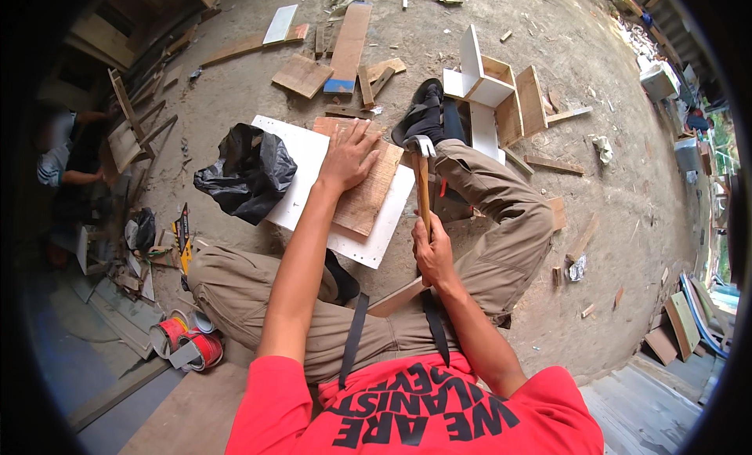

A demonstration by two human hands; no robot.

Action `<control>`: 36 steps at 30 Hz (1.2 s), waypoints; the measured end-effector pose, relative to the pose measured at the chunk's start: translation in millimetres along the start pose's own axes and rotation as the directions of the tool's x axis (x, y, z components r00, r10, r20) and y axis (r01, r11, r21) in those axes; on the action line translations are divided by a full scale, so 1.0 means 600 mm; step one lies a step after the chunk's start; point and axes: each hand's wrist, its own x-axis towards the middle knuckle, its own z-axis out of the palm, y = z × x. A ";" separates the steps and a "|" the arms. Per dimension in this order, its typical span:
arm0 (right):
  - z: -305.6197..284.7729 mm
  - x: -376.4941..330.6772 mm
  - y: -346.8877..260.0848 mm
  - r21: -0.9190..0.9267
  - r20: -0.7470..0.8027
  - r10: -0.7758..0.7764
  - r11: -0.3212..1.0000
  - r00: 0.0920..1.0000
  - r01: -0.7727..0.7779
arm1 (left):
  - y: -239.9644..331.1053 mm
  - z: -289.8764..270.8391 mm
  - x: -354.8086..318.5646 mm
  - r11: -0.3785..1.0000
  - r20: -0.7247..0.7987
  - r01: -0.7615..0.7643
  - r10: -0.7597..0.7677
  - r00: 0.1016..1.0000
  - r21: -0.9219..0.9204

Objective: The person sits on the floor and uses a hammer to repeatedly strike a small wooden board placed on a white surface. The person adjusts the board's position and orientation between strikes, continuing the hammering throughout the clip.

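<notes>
Palm down, my left hand (350, 155) lies with fingers extended on a rough brown wooden board (368, 200). That board rests on a larger white panel (301, 153) with small dark dots along its edges, on the ground between my bent legs. In my right hand (433, 251) is a claw hammer (424, 184), gripped around its wooden handle. The hammer stands nearly upright in the view, its metal head just right of the boards. A crumpled black plastic bag (249, 169) covers the panel's left corner. No nail can be made out under my left hand.
Wood offcuts (302, 76) and a long blue-ended plank (350, 43) lie ahead. A partly assembled white-and-wood piece (486, 83) stands at the right. Red cans (205, 350) and a yellow-and-black tool (183, 239) are at my left. Another person (59, 153) sits at the far left.
</notes>
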 end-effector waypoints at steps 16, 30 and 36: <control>0.000 0.019 -0.009 -0.324 -0.052 -0.152 0.937 0.987 0.128 | 0.045 0.042 0.005 0.907 -0.037 0.421 -0.422 0.906 -0.026; -0.011 -0.011 -0.029 -0.300 -0.011 -0.115 0.948 0.993 0.107 | 0.040 0.046 0.002 0.913 -0.087 0.408 -0.405 0.910 0.022; -0.007 0.010 -0.032 -0.314 -0.041 -0.147 0.941 0.988 0.127 | 0.042 0.052 -0.003 0.920 -0.123 0.392 -0.387 0.914 0.020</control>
